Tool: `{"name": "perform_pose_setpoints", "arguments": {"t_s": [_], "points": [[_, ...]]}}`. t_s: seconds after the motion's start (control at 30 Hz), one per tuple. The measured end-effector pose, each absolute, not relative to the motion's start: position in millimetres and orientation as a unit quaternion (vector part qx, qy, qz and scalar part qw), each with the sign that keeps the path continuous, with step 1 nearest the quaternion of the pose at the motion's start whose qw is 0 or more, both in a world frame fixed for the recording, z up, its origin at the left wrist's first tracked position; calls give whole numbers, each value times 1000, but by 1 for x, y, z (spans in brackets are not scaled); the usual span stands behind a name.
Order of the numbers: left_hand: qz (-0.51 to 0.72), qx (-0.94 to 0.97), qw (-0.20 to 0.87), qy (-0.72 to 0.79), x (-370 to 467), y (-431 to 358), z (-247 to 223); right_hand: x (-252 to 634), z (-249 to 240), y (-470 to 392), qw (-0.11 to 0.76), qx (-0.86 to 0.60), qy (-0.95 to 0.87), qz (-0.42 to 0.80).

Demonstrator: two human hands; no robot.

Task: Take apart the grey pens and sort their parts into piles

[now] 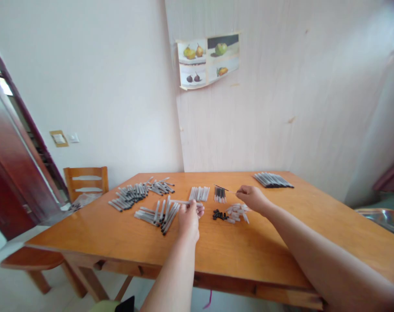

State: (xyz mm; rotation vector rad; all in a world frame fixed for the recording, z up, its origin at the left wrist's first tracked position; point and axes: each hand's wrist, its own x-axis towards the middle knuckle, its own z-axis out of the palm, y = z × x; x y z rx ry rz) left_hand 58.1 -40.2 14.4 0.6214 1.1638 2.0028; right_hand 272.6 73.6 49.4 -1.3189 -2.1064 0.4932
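Note:
My left hand [189,219] is closed around a translucent white pen barrel [180,202], which points left over the table. My right hand [251,197] pinches a thin, dark pen refill [222,189] by its right end. Just beneath that refill lies a row of dark refills [220,195]. Beside it on the left is a row of whitish tubes [199,193]. Translucent pen caps [238,211] and small black plugs [219,214] sit between my hands, nearer to me. Loose barrels with dark ends [158,214] lie left of my left hand.
More grey pens with dark ends [132,195] are heaped at the table's left. A neat row of pens [273,180] lies at the far right. The wooden table [119,238] meets the wall at the back. A wooden chair [86,180] and a stool [33,258] stand left.

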Motion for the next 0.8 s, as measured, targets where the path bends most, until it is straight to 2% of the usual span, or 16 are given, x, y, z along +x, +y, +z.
{"name": "perform_pose_setpoints", "arguments": {"t_s": [0.17, 0.3, 0.47, 0.8], "points": [[769, 264, 343, 471, 59, -40, 12, 253, 55, 65, 220, -570, -791, 29], [757, 284, 325, 491, 61, -41, 13, 236, 55, 57, 179, -579, -794, -44], [743, 300, 314, 510, 63, -42, 16, 220, 55, 57, 143, -583, -798, -59], [745, 301, 327, 497, 64, -40, 14, 202, 52, 58, 125, -584, -801, -49]]}}
